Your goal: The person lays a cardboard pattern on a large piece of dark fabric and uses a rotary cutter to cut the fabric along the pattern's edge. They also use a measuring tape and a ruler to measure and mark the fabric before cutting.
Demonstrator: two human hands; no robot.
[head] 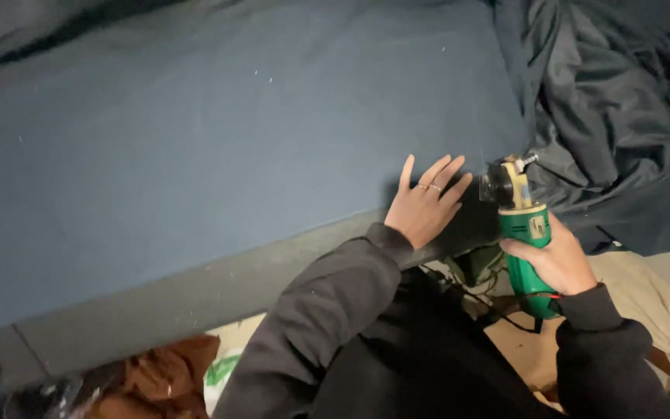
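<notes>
Dark blue mattress point(195, 147) fills the view; left hand point(422, 208), splayed flat and empty, could be cut beside the green angle grinder point(523, 233) gripped by the right hand point(556, 262)

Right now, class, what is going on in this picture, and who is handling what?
A person in dark sleeves kneels or sits at the edge of a blue mattress. The right hand grips a green power tool, its head pointing at the mattress edge. The left hand lies flat, fingers spread, on the mattress beside the tool. A crumpled dark sheet lies at the right.
</notes>
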